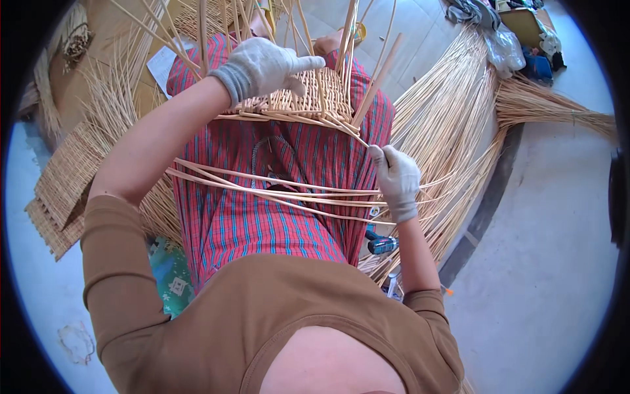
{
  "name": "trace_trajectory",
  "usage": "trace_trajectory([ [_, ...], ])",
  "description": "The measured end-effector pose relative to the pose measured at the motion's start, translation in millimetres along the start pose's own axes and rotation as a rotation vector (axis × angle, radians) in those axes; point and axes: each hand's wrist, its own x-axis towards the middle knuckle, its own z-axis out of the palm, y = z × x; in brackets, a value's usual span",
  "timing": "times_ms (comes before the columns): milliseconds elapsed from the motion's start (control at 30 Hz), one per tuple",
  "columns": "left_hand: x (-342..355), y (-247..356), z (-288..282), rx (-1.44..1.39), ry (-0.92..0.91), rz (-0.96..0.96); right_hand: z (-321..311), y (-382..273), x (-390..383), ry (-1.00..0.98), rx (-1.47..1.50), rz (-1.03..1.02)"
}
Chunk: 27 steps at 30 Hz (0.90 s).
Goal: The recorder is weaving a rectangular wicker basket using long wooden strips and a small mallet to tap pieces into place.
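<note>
On my lap rests a partly woven wicker basket [335, 95], with tall upright stakes [342, 41] rising from it. My left hand [266, 65], in a pale knitted glove, lies over the woven side; its index finger reaches out to a stake and the thumb is held apart. Its other fingers are partly hidden. To the right of the basket, my gloved right hand [397, 176] pinches a wicker strand [358, 139] that runs taut from the basket's near right corner. Several long loose strands [282, 190] cross my lap below the basket.
A large bundle of wicker rods [446, 85] spreads over the floor at right. Woven panels [69, 174] lie at left beside more rods. A power drill [382, 245] is by my right forearm. Plastic bags [504, 51] sit at far right.
</note>
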Motion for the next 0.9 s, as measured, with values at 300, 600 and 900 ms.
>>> trace_trajectory([
  [300, -15.5, 11.3, -37.9, -0.03, 0.005, 0.096, 12.1, -145.7, -3.5, 0.206, 0.473, -0.412],
  [600, -24.2, 15.0, -40.0, -0.108, -0.054, -0.007, 29.5, -179.2, -15.5, -0.226, 0.456, -0.498],
  [900, -19.1, 13.2, -36.6, -0.068, -0.035, 0.019, -50.4, -80.1, -27.3, -0.12, 0.067, -0.119],
])
